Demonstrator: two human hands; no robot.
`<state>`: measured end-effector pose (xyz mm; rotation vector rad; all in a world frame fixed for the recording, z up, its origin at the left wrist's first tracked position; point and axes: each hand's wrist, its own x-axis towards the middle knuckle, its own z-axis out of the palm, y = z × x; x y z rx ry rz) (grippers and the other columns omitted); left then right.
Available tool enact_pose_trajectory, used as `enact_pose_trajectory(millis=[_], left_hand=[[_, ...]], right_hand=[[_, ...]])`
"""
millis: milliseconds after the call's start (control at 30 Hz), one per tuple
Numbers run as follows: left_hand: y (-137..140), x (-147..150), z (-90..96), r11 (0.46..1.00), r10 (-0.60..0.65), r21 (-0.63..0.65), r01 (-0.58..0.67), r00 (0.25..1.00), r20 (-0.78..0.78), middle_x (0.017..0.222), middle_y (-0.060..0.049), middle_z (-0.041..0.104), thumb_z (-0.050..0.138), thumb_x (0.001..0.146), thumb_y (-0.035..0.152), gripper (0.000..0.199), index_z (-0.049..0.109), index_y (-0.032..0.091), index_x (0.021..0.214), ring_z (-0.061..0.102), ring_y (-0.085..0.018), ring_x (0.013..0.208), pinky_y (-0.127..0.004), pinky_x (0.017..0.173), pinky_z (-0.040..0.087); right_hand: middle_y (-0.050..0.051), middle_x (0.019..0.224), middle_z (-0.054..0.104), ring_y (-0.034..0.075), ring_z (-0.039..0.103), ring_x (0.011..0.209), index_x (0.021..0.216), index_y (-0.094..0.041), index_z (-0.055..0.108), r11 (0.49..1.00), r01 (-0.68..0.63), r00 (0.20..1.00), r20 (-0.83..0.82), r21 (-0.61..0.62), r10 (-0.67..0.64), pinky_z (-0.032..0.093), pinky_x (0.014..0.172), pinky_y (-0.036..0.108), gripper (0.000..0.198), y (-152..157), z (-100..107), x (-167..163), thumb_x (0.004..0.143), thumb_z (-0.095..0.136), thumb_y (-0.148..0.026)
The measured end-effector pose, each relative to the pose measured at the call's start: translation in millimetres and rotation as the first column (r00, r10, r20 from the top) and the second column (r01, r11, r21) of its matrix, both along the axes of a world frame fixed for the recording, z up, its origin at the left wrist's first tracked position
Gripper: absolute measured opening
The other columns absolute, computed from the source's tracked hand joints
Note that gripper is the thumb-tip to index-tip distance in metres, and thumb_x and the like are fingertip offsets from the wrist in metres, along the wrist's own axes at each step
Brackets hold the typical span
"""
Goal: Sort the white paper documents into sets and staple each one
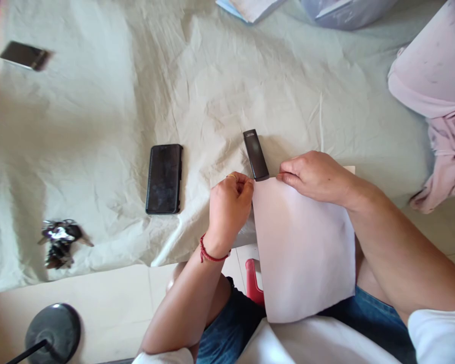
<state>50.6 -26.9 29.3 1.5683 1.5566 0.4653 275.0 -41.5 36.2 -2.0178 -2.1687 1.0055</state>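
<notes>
A blank whitish sheet of paper [303, 247] hangs from the table's edge down over my lap. My left hand [232, 207] pinches its upper left corner between thumb and fingers. Along the same upper edge, farther right, my right hand [314, 174] grips the paper with thumb and fingers closed. Between the two hands lies a narrow black stapler [256, 154], its near end right at the paper's upper edge. Whether the paper sits inside its jaw I cannot tell. Neither hand holds the stapler.
Left of my hands a black phone [164, 179] lies on the cloth-covered table [208, 65]. Keys [62, 240] and another phone-like device [24, 55] are farther left. Papers [252, 7], a plastic bag [347, 12] and pink fabric [449, 146] lie at the back and right.
</notes>
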Motion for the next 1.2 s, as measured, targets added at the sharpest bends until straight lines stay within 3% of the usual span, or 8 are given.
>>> enact_pose_trajectory(millis=[300,467,533,600,667,733,833,1200], left_hand=[[4.3,1.8,-0.4,0.992,-0.088,0.080,0.099,0.986,-0.139,0.061,0.003,0.064,0.063,0.097,0.023,0.016,0.062,0.025,0.081,0.063,-0.020,0.065,-0.034,0.074,0.047],[4.5,-3.3,-12.6,0.966,-0.067,0.243,0.091,0.992,-0.104,0.079,0.000,0.077,0.065,0.100,0.024,0.007,0.070,0.024,0.095,0.070,-0.020,0.070,-0.036,0.076,0.056],[6.3,-6.7,-18.8,0.917,-0.048,0.394,0.069,0.997,-0.062,0.100,-0.005,0.083,0.065,0.105,0.027,0.011,0.074,0.022,0.110,0.076,-0.021,0.081,-0.037,0.081,0.061],[10.2,-10.4,-24.4,0.827,-0.116,0.552,0.110,0.993,-0.024,0.131,-0.012,0.084,0.064,0.111,0.036,0.026,0.074,0.022,0.131,0.081,-0.025,0.112,-0.041,0.097,0.066],[15.5,-14.2,-28.7,0.727,-0.273,0.645,0.234,0.961,-0.041,0.160,-0.016,0.074,0.063,0.115,0.045,0.042,0.069,0.024,0.151,0.070,-0.031,0.151,-0.049,0.122,0.061],[20.8,-17.9,-31.4,0.673,-0.397,0.653,0.348,0.914,-0.078,0.169,-0.015,0.070,0.058,0.118,0.049,0.047,0.067,0.023,0.157,0.058,-0.032,0.166,-0.056,0.136,0.052],[25.5,-23.3,-32.0,0.686,-0.474,0.594,0.421,0.877,-0.074,0.171,-0.015,0.069,0.057,0.120,0.049,0.047,0.070,0.023,0.157,0.058,-0.032,0.167,-0.056,0.137,0.051],[24.3,-34.9,-30.9,0.730,-0.518,0.484,0.484,0.852,-0.070,0.180,-0.009,0.059,0.058,0.119,0.048,0.048,0.067,0.036,0.165,0.055,-0.031,0.170,-0.061,0.142,0.042]], right_hand=[[0.001,0.070,0.056,0.016,0.049,0.069,0.074,-0.022,0.052,0.999,0.033,0.998,-0.044,-0.003,-0.033,0.032,0.074,0.036,0.036,0.9,0.8,-1.0,0.108,0.053,-0.034],[0.000,0.069,0.054,0.016,0.046,0.068,0.074,-0.021,0.052,0.999,0.048,0.999,-0.025,0.002,-0.048,0.032,0.073,0.036,0.038,6.1,1.5,0.1,0.108,0.055,-0.037],[0.000,0.071,0.057,0.016,0.049,0.069,0.076,-0.022,0.056,0.998,0.056,0.998,-0.030,-0.003,-0.057,0.033,0.073,0.036,0.037,7.5,1.4,1.0,0.109,0.055,-0.038],[0.001,0.075,0.063,0.017,0.053,0.072,0.081,-0.022,0.063,0.998,0.067,0.997,-0.043,-0.011,-0.067,0.034,0.074,0.035,0.033,8.2,0.9,1.8,0.109,0.056,-0.039],[0.001,0.080,0.068,0.017,0.057,0.075,0.087,-0.022,0.068,0.998,0.068,0.996,-0.052,-0.010,-0.068,0.035,0.076,0.035,0.030,8.2,0.1,2.6,0.109,0.057,-0.040],[0.002,0.081,0.069,0.018,0.058,0.076,0.088,-0.023,0.069,0.998,0.058,0.997,-0.046,-0.005,-0.058,0.036,0.077,0.035,0.030,8.2,-0.6,3.5,0.109,0.057,-0.040],[0.001,0.076,0.065,0.017,0.055,0.073,0.086,-0.023,0.066,0.999,0.040,0.999,-0.033,-0.004,-0.040,0.036,0.076,0.035,0.031,8.8,-0.9,4.6,0.109,0.056,-0.041],[0.001,0.076,0.061,0.017,0.051,0.072,0.081,-0.022,0.059,1.000,0.011,1.000,0.004,0.002,-0.011,0.034,0.076,0.036,0.033,11.6,-0.1,2.6,0.109,0.055,-0.040]])
